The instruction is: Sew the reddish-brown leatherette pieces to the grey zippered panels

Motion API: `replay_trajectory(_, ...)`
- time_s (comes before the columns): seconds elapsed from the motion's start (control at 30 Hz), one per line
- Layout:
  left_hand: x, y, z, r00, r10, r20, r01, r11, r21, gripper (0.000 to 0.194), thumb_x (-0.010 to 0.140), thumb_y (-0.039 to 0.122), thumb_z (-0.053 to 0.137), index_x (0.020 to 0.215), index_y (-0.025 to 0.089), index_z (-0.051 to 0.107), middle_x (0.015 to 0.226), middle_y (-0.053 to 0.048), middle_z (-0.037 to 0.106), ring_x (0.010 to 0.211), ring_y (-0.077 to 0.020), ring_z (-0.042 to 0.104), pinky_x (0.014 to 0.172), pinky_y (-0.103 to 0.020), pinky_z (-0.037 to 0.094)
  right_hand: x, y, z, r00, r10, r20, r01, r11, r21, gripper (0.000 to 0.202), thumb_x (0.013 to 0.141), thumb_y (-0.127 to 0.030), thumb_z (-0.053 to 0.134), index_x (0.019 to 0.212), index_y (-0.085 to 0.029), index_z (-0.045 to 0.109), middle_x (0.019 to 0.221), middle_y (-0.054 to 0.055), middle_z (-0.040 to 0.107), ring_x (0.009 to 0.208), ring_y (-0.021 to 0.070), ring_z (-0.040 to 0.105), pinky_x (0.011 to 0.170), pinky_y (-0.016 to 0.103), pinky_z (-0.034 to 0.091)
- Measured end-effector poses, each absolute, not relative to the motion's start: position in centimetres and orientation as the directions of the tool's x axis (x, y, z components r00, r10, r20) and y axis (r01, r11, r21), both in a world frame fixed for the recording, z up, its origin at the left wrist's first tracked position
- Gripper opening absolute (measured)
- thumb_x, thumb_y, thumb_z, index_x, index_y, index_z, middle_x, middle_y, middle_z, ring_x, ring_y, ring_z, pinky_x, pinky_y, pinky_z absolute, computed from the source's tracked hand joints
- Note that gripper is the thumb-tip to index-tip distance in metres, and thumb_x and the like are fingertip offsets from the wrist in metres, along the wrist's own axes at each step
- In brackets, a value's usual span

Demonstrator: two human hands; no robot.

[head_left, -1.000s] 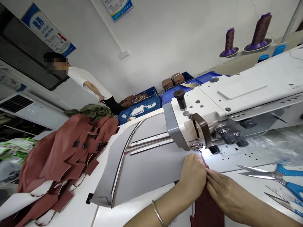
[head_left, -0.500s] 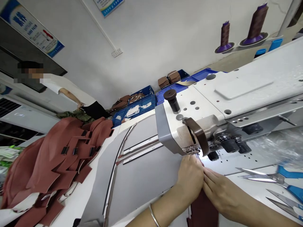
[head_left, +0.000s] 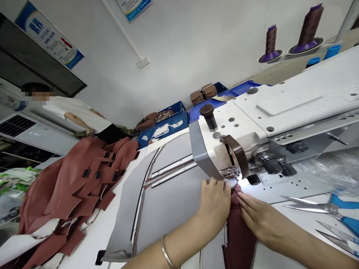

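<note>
The left hand [head_left: 215, 203] is lying on the near right edge of the gray panel [head_left: 174, 201], its fingers bending and their tips sitting just beside the needle area of the machine [head_left: 303, 97]. The right hand [head_left: 259, 216] is resting along the red cloth [head_left: 239, 239], its fingers lying straight and close together and pointing toward the needle area. Whether either hand is pinching the material cannot be told, as the thumbs and undersides are not showing clearly. A bracelet [head_left: 166, 254] is circling the left wrist.

The red cloth is running from the needle area toward the near edge, between the two hands. The gray panel is spreading over the table [head_left: 102, 228] to the left of the machine, and pale strips [head_left: 174, 173] are crossing it. A black clip [head_left: 99, 257] is sitting at its near left corner.

To the right, two pairs of scissors, the far pair [head_left: 327, 206] and the near pair [head_left: 336, 239], are lying with their blades pointing left. Clear film [head_left: 333, 172] is lying farther back. On the left, a stack of red pieces [head_left: 64, 183] is bearing black clips. At the far side, blue crates [head_left: 183, 118] are holding brown pieces [head_left: 209, 90], two brown spools [head_left: 271, 41] are standing upright, and a person in a white shirt [head_left: 81, 114] is standing at far left.
</note>
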State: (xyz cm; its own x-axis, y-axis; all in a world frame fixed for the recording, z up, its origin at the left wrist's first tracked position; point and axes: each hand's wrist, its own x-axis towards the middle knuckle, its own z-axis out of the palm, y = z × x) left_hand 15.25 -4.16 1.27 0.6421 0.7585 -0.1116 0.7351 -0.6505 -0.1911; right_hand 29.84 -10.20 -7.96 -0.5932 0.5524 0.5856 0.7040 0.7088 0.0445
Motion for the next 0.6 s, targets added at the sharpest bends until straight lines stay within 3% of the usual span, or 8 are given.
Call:
replay_trajectory(0.13, 14.4, -4.0, 1.6, 0.756, 0.621, -0.206, 0.560, -0.777, -0.288, 0.023, 0.090, 0.011, 0.038, 0.104, 0.008, 0.057, 0.091, -0.012, 0.060, 0.082, -0.0239, 0.057, 0.062, -0.034, 0.047, 29.8, -10.5, -7.6, -0.579, 0.552, 0.600, 0.715, 0.697, 0.049, 0.025, 0.077, -0.011, 0.054, 0.092, 0.003, 0.067, 0.108, 0.028, 0.061, 0.115, 0.0384, 0.050, 0.104, 0.049, 0.037)
replay_trajectory(0.27, 14.7, -3.7, 1.4, 0.832, 0.461, -0.309, 0.381, -0.879, -0.287, 0.023, 0.088, 0.007, 0.036, 0.093, 0.006, 0.059, 0.081, -0.011, 0.057, 0.070, -0.0218, 0.057, 0.049, -0.029, 0.042, 29.6, -10.3, -7.9, -0.577, 0.564, 0.591, 0.721, 0.691, 0.045, 0.026, 0.080, -0.013, 0.050, 0.093, 0.004, 0.067, 0.107, 0.029, 0.061, 0.115, 0.0374, 0.050, 0.104, 0.051, 0.036)
replay_trajectory(0.43, 16.0, -4.4, 0.8, 0.845, 0.428, -0.321, 0.367, -0.900, -0.235, 0.019, 0.084, 0.007, 0.045, 0.093, 0.006, 0.062, 0.079, -0.011, 0.059, 0.066, -0.0198, 0.057, 0.047, -0.027, 0.042, 29.5, -9.9, -8.2, -0.543, 0.561, 0.625, 0.711, 0.703, -0.013, 0.030, 0.080, -0.007, 0.048, 0.103, 0.004, 0.065, 0.110, 0.028, 0.060, 0.120, 0.0350, 0.047, 0.101, 0.051, 0.040)
replay_trajectory(0.6, 17.1, -4.9, -0.6, 0.797, 0.491, -0.351, 0.458, -0.871, -0.178, 0.019, 0.081, 0.005, 0.046, 0.090, 0.008, 0.063, 0.079, -0.010, 0.061, 0.066, -0.0176, 0.058, 0.050, -0.026, 0.045, 29.8, -9.4, -8.4, -0.524, 0.588, 0.616, 0.689, 0.718, -0.100, 0.031, 0.081, -0.006, 0.047, 0.104, 0.000, 0.066, 0.108, 0.022, 0.063, 0.122, 0.0314, 0.045, 0.103, 0.047, 0.041)
